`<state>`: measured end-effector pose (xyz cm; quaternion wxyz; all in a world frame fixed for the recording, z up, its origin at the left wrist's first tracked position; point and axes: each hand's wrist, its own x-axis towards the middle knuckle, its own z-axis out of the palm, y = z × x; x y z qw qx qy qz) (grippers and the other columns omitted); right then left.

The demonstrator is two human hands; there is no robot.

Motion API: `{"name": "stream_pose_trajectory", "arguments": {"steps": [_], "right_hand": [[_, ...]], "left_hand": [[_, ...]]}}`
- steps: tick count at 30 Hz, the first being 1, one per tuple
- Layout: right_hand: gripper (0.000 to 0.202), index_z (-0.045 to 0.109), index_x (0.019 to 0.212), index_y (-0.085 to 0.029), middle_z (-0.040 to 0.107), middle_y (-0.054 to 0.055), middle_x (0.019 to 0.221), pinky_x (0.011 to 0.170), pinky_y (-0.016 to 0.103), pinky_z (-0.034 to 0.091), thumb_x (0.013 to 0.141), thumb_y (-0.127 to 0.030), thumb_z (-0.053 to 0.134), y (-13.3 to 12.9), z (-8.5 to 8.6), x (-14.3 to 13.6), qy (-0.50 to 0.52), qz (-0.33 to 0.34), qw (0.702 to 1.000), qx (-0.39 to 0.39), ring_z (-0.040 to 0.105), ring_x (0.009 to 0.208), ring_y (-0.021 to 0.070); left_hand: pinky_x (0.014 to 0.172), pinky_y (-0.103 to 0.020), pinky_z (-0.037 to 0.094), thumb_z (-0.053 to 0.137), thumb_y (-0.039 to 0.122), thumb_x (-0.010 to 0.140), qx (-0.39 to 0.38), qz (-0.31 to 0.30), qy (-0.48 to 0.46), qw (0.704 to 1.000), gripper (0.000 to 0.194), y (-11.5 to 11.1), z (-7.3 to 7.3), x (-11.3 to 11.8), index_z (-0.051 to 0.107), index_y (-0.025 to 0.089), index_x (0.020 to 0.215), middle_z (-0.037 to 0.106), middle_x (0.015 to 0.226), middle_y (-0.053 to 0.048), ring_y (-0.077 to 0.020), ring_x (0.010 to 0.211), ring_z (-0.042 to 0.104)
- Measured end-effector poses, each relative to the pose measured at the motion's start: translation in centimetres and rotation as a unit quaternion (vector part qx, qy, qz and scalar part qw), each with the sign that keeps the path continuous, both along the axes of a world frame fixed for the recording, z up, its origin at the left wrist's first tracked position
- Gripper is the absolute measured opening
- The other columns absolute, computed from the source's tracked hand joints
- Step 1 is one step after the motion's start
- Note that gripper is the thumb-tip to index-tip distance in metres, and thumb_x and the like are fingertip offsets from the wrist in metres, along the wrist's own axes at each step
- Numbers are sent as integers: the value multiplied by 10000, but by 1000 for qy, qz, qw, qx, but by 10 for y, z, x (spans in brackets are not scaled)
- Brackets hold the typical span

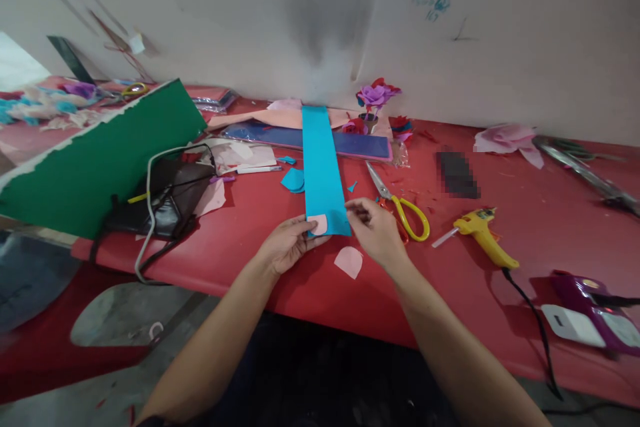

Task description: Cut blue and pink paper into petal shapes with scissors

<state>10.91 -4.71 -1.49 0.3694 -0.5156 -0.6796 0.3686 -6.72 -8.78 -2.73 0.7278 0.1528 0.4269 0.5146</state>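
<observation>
A long strip of bright blue craft paper (321,160) runs from the back of the table toward me. My left hand (287,242) grips its near left corner, the thumb pressing a small pink paper petal (319,223) flat on top. My right hand (373,223) is closed at the strip's right edge, thumb and fingertips together against it. Below the strip, a second pink paper petal (349,261) lies loose on the red table (310,287). Cut blue petals (294,180) sit just left of the strip.
Yellow-handled scissors (413,217) and a yellow glue gun (483,233) with its black cord lie to the right. A green board (110,160) and a dark bag (165,197) stand left. Paper flowers (376,95) are at the back, near the wall.
</observation>
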Motion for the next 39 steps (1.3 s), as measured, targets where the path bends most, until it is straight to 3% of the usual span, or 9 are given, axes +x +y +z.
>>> {"name": "stream_pose_trajectory", "arguments": {"steps": [4, 7, 10, 16, 22, 39], "right_hand": [[243, 536, 992, -203, 596, 55, 891, 678, 335, 492, 830, -384, 540, 1, -8, 13, 66, -57, 994, -58, 602, 766, 193], [319, 481, 1060, -217, 571, 28, 839, 585, 310, 477, 839, -443, 525, -1, -11, 9, 161, -18, 967, -196, 585, 681, 172], [318, 466, 1051, -218, 559, -5, 760, 519, 274, 432, 823, -425, 545, -4, -8, 1, 235, 19, 936, -262, 571, 615, 152], [354, 474, 1053, -201, 556, -47, 649, 495, 256, 393, 744, -312, 605, -6, -9, -1, 249, 19, 943, -218, 551, 546, 133], [339, 479, 1072, -198, 567, -47, 655, 506, 271, 413, 768, -314, 573, -4, -14, 1, 217, 21, 956, -198, 537, 500, 121], [336, 465, 1091, -215, 592, -33, 664, 422, 228, 387, 784, -280, 585, -7, -16, -2, 220, 30, 949, -223, 586, 511, 131]], "left_hand": [[922, -395, 544, 583, 59, 798, -6, 18, 6, 1000, 155, 1, -1, 0, 672, 80, 923, 701, 1045, -132, -208, 944, 663], [907, -389, 552, 594, 57, 786, -18, 32, 16, 999, 128, 1, 2, 2, 674, 81, 882, 708, 994, -121, -190, 898, 665], [888, -373, 559, 604, 60, 777, -26, 34, 23, 999, 116, 1, 4, 4, 674, 78, 868, 708, 982, -122, -183, 877, 664], [864, -368, 566, 588, 49, 781, -21, 23, 47, 998, 137, 1, 6, 6, 686, 81, 870, 719, 942, -115, -173, 833, 668], [855, -354, 567, 611, 76, 786, -12, 7, 65, 998, 123, 1, 3, 4, 698, 95, 872, 720, 924, -102, -158, 813, 662], [892, -375, 552, 631, 87, 779, -6, -15, 62, 998, 118, 1, 1, 4, 705, 93, 872, 711, 973, -111, -172, 864, 660]]}}
